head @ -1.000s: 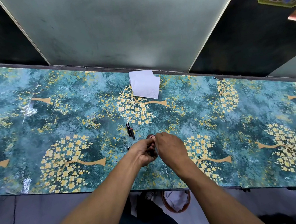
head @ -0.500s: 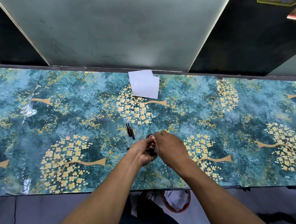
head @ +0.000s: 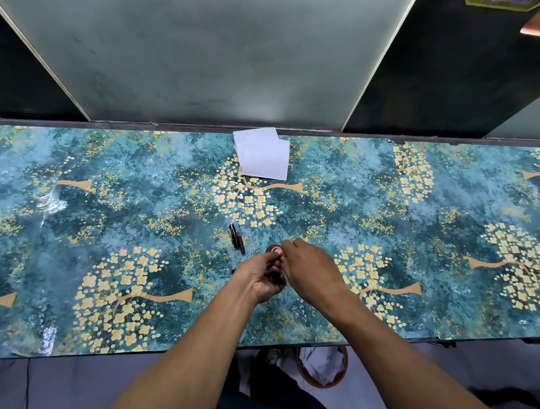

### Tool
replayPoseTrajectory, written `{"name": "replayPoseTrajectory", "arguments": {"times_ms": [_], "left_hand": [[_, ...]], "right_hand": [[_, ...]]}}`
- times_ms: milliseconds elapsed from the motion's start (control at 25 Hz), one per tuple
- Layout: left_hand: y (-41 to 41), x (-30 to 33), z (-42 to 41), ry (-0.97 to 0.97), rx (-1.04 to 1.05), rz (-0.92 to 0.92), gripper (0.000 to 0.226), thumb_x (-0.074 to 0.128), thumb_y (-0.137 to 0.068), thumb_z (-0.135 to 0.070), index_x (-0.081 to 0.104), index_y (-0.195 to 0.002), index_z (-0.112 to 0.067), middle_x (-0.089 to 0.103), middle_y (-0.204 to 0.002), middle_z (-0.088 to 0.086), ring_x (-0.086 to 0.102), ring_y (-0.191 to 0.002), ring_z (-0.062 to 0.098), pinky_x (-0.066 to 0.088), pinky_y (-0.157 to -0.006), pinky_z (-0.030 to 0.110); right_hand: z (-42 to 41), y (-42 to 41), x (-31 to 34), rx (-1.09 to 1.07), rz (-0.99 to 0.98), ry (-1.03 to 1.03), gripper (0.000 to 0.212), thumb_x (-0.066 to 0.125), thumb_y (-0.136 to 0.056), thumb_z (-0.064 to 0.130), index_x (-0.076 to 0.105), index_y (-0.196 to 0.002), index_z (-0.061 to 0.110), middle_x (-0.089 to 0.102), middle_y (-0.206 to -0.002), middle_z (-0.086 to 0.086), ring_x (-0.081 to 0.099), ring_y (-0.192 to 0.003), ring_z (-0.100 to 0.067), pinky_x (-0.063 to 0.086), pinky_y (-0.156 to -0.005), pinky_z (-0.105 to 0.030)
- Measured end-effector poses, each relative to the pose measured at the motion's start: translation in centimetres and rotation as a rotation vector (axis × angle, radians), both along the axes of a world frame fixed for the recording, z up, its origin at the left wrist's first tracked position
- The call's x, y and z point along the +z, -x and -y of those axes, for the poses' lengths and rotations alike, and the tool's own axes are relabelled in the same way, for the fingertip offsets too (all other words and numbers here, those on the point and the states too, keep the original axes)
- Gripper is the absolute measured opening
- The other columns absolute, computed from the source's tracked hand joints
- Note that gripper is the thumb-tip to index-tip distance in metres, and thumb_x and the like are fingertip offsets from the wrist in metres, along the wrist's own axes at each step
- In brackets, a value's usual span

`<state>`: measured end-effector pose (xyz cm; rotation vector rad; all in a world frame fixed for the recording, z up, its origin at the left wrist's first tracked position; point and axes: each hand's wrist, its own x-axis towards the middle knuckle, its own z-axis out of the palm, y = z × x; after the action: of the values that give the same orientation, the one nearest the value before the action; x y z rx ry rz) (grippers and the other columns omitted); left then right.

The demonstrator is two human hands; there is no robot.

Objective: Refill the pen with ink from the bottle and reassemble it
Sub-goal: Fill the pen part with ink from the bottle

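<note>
- Tabletop covered in a glossy teal sheet printed with golden blossom trees ran the whole width of the view, with a frosted grey panel behind its far edge.
- Two bare forearms reached in from the near side and met at the middle of the tabletop.
- White paper napkins lay stacked near the far edge, well apart from the hands.
- The right hand came over from the right with its fingers curled down toward a small dark ink bottle, whose round mouth showed pale pink just beyond the fingertips; whether it pinched anything could not be told.
- The left hand sat just beside it, its fingers curled around something small that stayed hidden, probably the pen's filling part or the base of the bottle.
- Two slim black pen parts lay side by side just beyond and left of the bottle, untouched.
- The step in hand looked like drawing ink at the open bottle; reassembly had not begun.
- The next move would call for lifting the filled part cleanly clear of the mouth without tipping the bottle, then reaching for the loose black parts.
</note>
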<state>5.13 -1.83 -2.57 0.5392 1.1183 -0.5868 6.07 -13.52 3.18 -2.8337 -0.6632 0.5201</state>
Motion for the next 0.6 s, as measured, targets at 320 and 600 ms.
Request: {"name": "replayPoseTrajectory", "arguments": {"times_ms": [320, 600], "left_hand": [[-0.08, 0.08, 0.1, 0.005, 0.004, 0.002, 0.027, 0.059, -0.093, -0.008, 0.054, -0.067, -0.009, 0.047, -0.045, -0.001, 0.039, -0.034, 0.007, 0.036, -0.04, 0.017], [0.1, 0.24, 0.16, -0.004, 0.012, -0.007, 0.026, 0.059, -0.094, -0.009, 0.054, -0.068, -0.009, 0.048, -0.047, 0.0, 0.039, -0.038, 0.007, 0.036, -0.048, 0.019]], "right_hand": [[-0.36, 0.13, -0.36, -0.12, -0.041, -0.011, 0.034, 0.037, -0.106, 0.034, 0.061, -0.106, 0.009, 0.069, -0.1, -0.016, 0.064, -0.087, -0.037, 0.037, -0.062, -0.036], [-0.09, 0.01, 0.09, -0.026, 0.004, -0.007, 0.023, 0.041, -0.106, 0.029, 0.053, -0.116, 0.013, 0.062, -0.108, -0.011, 0.063, -0.094, -0.034, 0.036, -0.066, -0.035]]}}
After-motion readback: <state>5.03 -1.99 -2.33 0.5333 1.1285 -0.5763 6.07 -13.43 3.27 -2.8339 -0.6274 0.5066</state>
